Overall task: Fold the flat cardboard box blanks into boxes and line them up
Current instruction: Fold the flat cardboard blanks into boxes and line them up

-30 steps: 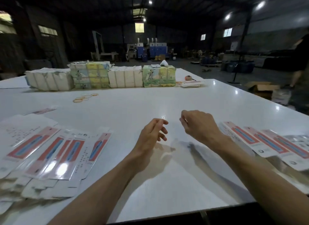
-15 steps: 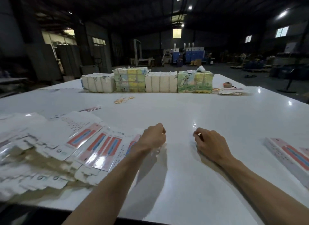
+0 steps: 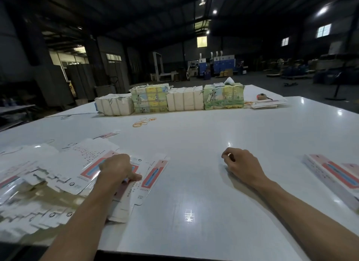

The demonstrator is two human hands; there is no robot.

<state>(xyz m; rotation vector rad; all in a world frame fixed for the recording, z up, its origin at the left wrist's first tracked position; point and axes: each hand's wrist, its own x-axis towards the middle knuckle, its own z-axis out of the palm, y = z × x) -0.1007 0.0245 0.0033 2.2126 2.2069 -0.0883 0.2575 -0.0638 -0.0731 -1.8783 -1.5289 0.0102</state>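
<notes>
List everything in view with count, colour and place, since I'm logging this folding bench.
flat box blanks: big loose pile, white with pink-and-blue print, near left of the table
lone blank: one, same print, beyond the pile
folded boxes: at least two, white with pink panel, right edge
bundles: four, two white and two green-yellow, row at the far side
rubber bands: several, orange, in front of the bundles
loose sheets: small stack, white, right of the bundles
table: one, glossy white
left hand: on the pile of blanks, thumb out
right hand: fingers curled, holding nothing, on the tabletop
</notes>
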